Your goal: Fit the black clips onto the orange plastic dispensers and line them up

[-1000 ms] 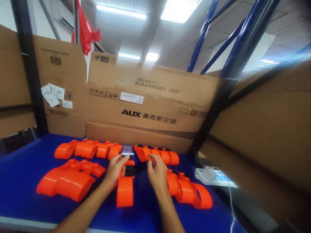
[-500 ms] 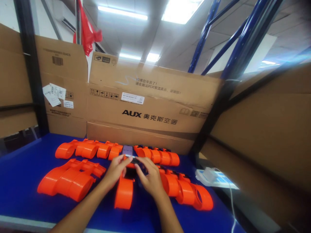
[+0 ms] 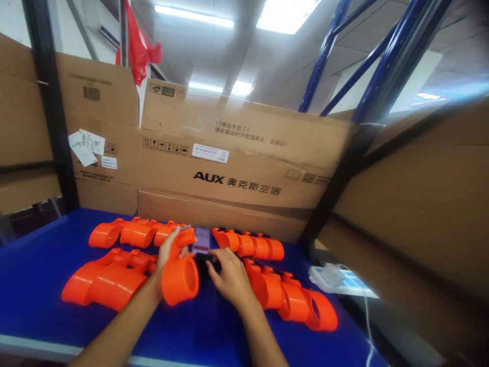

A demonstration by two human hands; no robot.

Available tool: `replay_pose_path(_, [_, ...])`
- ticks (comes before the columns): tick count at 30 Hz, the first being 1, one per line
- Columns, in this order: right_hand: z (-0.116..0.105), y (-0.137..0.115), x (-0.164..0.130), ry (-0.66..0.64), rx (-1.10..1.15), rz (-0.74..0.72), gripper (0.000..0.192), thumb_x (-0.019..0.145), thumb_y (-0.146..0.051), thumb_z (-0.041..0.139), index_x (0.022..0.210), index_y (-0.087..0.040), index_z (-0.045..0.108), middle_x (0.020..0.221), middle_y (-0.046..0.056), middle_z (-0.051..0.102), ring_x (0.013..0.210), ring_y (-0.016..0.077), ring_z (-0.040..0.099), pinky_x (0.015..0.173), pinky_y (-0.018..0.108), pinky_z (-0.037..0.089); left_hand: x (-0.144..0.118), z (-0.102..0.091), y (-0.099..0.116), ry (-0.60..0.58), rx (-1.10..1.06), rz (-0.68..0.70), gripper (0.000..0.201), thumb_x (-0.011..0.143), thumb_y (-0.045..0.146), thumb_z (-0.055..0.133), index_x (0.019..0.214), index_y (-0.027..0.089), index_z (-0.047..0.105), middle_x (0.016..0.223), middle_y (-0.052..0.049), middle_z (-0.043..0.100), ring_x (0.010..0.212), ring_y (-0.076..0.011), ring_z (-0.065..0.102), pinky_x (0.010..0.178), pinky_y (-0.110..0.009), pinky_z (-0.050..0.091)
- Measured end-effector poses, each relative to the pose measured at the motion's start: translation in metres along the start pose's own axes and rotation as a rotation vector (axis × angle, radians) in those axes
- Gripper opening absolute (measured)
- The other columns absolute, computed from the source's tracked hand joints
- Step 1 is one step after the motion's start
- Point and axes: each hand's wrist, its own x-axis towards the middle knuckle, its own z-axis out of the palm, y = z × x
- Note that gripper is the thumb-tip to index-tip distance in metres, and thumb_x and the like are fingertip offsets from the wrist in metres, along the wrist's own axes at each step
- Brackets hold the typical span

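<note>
My left hand (image 3: 168,257) is closed around an orange plastic part (image 3: 180,280) with a wide round ring, held tilted over the table. The ring faces toward me, and a flat narrow end sticks up past the fingers. My right hand (image 3: 231,278) pinches a small black part (image 3: 204,258) between thumb and fingers, just right of the orange part; its shape is partly hidden. Right behind the hands lies a phone (image 3: 201,240) with a lit screen.
Similar orange parts (image 3: 105,278) lie in two rows on the left of the blue table (image 3: 34,255). More orange parts (image 3: 292,300), with black pieces on them, lie in two rows on the right. Cardboard (image 3: 237,204) walls the back; a power strip (image 3: 344,280) sits at right.
Both hands were together on the orange part. My left hand has since drawn it left and turned its ring upward, apart from the black part in my right hand. More of the phone shows.
</note>
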Motion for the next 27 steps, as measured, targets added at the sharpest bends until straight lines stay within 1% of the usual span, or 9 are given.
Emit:
replay_pose_path(4, [0.004,-0.004,0.004,-0.049,-0.018,0.012,0.025,0.089,-0.03,0.065,0.113,-0.025,0.067,0.097,0.007,0.07,0.089,0.024,0.065,0.08,0.033,0.05,0.004,-0.001,-0.002,-0.022,0.14,0.015,0.048,0.084,0.058,0.059,0.071,0.014,0.069,0.034,0.0,0.047,0.03,-0.0126,0.045,0.037,-0.023,0.034])
replay_pose_path(7, [0.003,-0.002,0.004,-0.032,-0.006,0.036,0.024,0.091,-0.029,0.062,0.113,-0.026,0.068,0.097,0.007,0.07,0.089,0.0234,0.065,0.08,0.033,0.049,0.006,-0.001,-0.006,-0.005,0.249,0.061,0.05,0.082,0.061,0.06,0.063,0.014,0.069,0.031,0.0,0.044,0.03,-0.013,0.043,0.037,-0.024,0.033])
replay_pose_path(10, [0.0,0.003,0.002,0.047,0.048,0.076,0.023,0.095,-0.03,0.056,0.113,-0.025,0.069,0.095,0.007,0.071,0.089,0.0232,0.065,0.081,0.034,0.049,0.004,0.001,-0.014,0.059,0.377,0.147,0.048,0.081,0.059,0.063,0.061,0.016,0.066,0.032,0.001,0.046,0.03,-0.0115,0.042,0.037,-0.023,0.031])
replay_pose_path(14, [-0.005,0.005,0.002,0.188,0.235,0.148,0.026,0.096,-0.034,0.055,0.115,-0.023,0.069,0.098,0.008,0.072,0.093,0.0234,0.066,0.083,0.034,0.05,-0.004,0.008,-0.025,0.107,0.46,0.203,0.04,0.079,0.055,0.069,0.07,0.017,0.064,0.035,0.004,0.046,0.03,-0.0091,0.04,0.037,-0.021,0.029])
replay_pose_path(16, [-0.006,0.004,0.002,0.231,0.354,0.164,0.029,0.096,-0.035,0.056,0.119,-0.022,0.067,0.102,0.008,0.072,0.093,0.0229,0.067,0.082,0.033,0.051,-0.008,0.012,-0.03,0.072,0.478,0.201,0.038,0.079,0.054,0.07,0.074,0.017,0.062,0.038,0.006,0.046,0.03,-0.0078,0.039,0.036,-0.02,0.027])
replay_pose_path(19, [-0.004,0.001,0.003,0.231,0.491,0.178,0.033,0.095,-0.038,0.058,0.123,-0.022,0.066,0.103,0.006,0.074,0.088,0.0214,0.067,0.076,0.031,0.051,-0.011,0.017,-0.035,-0.047,0.533,0.177,0.037,0.08,0.052,0.07,0.084,0.016,0.064,0.047,0.006,0.051,0.032,-0.0058,0.038,0.035,-0.019,0.024])
replay_pose_path(21, [-0.003,-0.001,0.004,0.21,0.541,0.19,0.031,0.093,-0.039,0.06,0.117,-0.022,0.069,0.098,0.005,0.074,0.08,0.0195,0.065,0.07,0.029,0.05,-0.011,0.017,-0.038,-0.113,0.573,0.167,0.038,0.08,0.051,0.07,0.092,0.016,0.065,0.056,0.005,0.056,0.033,-0.0047,0.039,0.034,-0.019,0.024])
replay_pose_path(23, [-0.003,-0.001,0.005,0.198,0.571,0.206,0.028,0.092,-0.041,0.062,0.107,-0.02,0.072,0.09,0.004,0.073,0.071,0.0172,0.061,0.064,0.027,0.047,-0.011,0.017,-0.039,-0.125,0.609,0.171,0.039,0.079,0.051,0.071,0.098,0.017,0.064,0.06,0.004,0.058,0.033,-0.0046,0.04,0.034,-0.019,0.025])
replay_pose_path(27, [-0.002,-0.001,0.005,0.224,0.603,0.234,0.026,0.09,-0.042,0.064,0.096,-0.019,0.074,0.079,0.002,0.07,0.065,0.015,0.055,0.06,0.026,0.044,-0.013,0.017,-0.041,-0.132,0.629,0.185,0.043,0.079,0.049,0.073,0.107,0.019,0.059,0.053,0.008,0.051,0.034,-0.007,0.043,0.036,-0.018,0.027])
